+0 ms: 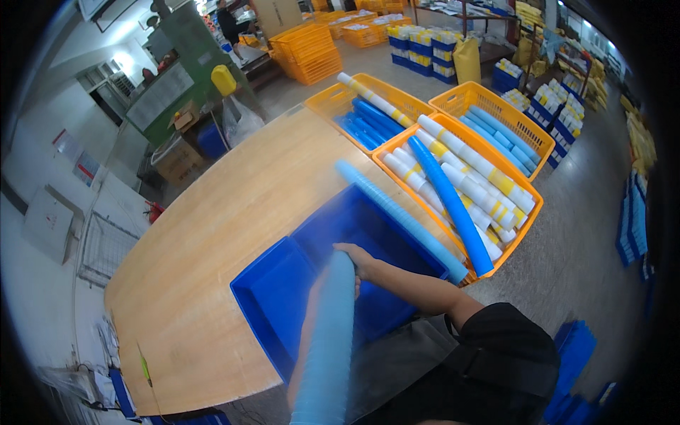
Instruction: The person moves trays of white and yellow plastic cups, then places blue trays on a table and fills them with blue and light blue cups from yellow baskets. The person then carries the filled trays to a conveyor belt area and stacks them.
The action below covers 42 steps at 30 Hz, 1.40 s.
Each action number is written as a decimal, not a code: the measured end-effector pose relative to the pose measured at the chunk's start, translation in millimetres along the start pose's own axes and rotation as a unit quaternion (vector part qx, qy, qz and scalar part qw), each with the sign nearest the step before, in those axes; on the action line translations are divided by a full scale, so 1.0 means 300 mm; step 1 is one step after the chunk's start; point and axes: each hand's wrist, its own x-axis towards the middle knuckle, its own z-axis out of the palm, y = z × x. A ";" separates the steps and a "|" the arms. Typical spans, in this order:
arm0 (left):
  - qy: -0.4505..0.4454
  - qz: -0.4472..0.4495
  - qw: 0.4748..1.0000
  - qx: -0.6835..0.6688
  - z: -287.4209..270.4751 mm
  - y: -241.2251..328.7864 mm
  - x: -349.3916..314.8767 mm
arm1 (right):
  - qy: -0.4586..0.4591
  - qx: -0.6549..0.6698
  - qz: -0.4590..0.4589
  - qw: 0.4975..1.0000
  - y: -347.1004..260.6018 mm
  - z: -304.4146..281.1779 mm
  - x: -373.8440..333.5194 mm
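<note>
A long light-blue ribbed tube (327,340) slants from the lower edge up to the middle of the view. My right hand (360,262) is closed around its upper end, thumb at the tip. On the tube's left side my left hand (314,290) is blurred and mostly behind it, so its fingers do not show. Below both hands lie deep blue plastic bins (263,278), apparently two side by side, on the wooden table (205,262). Another light-blue ribbed tube (400,218) rests along the bins' right edge.
Right of the table, an orange crate (528,221) holds white-and-yellow tubes, with a darker blue tube (453,205) across them. Two more orange crates, one at the back (322,105) and one farther right (542,131), hold blue tubes. A green-handled tool (145,368) lies near the table's left edge.
</note>
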 end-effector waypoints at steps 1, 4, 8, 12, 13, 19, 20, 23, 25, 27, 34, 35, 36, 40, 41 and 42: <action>-0.021 0.004 1.000 -0.004 0.007 -0.009 0.012 | 0.000 0.039 0.012 0.999 -0.007 -0.020 -0.016; -0.045 0.008 0.999 -0.012 0.022 -0.012 0.020 | -0.097 0.083 0.034 0.991 -0.038 -0.066 -0.021; -0.046 0.011 0.999 -0.021 0.017 0.009 0.022 | 0.045 -0.078 -0.011 0.996 -0.062 -0.073 0.032; -0.044 0.016 0.999 -0.029 0.005 0.016 0.041 | 0.052 -0.126 -0.001 0.991 -0.089 -0.049 0.027; -0.044 0.016 0.998 -0.031 0.002 0.018 0.044 | 0.047 -0.107 -0.012 0.993 -0.092 -0.046 0.009; -0.064 0.034 0.994 -0.084 -0.002 0.043 0.026 | -0.173 -0.026 0.021 0.984 -0.109 -0.055 0.001; -0.057 0.035 0.993 -0.100 0.003 0.040 0.021 | -0.198 -0.027 0.006 0.980 -0.106 -0.058 0.038; 0.010 0.015 0.986 -0.164 0.019 0.025 0.011 | -0.058 0.066 -0.011 0.996 -0.159 -0.107 0.194; 0.046 0.048 0.979 -0.193 0.026 0.013 0.008 | 0.009 0.096 -0.035 0.995 -0.186 -0.155 0.260; 0.040 0.029 0.969 -0.242 0.025 0.011 0.005 | 0.069 0.106 -0.061 0.990 -0.209 -0.201 0.296; -0.002 -0.040 0.942 -0.334 0.011 0.011 -0.002 | -0.003 0.046 -0.124 0.991 -0.225 -0.282 0.272; -0.009 -0.045 0.938 -0.343 0.011 0.009 -0.003 | -0.006 0.035 -0.129 0.991 -0.224 -0.282 0.263; -0.007 -0.030 0.943 -0.332 0.012 0.005 -0.001 | -0.013 0.021 -0.135 0.991 -0.223 -0.278 0.250; -0.061 -0.051 0.924 -0.373 -0.002 -0.004 0.017 | 0.013 0.003 -0.048 0.999 -0.205 -0.217 0.130; -0.077 -0.057 0.911 -0.402 -0.009 -0.008 0.026 | -0.003 0.015 0.009 1.000 -0.190 -0.187 0.085; -0.079 -0.047 0.924 -0.371 -0.019 -0.008 0.036 | 0.004 0.034 0.074 0.997 -0.171 -0.148 0.035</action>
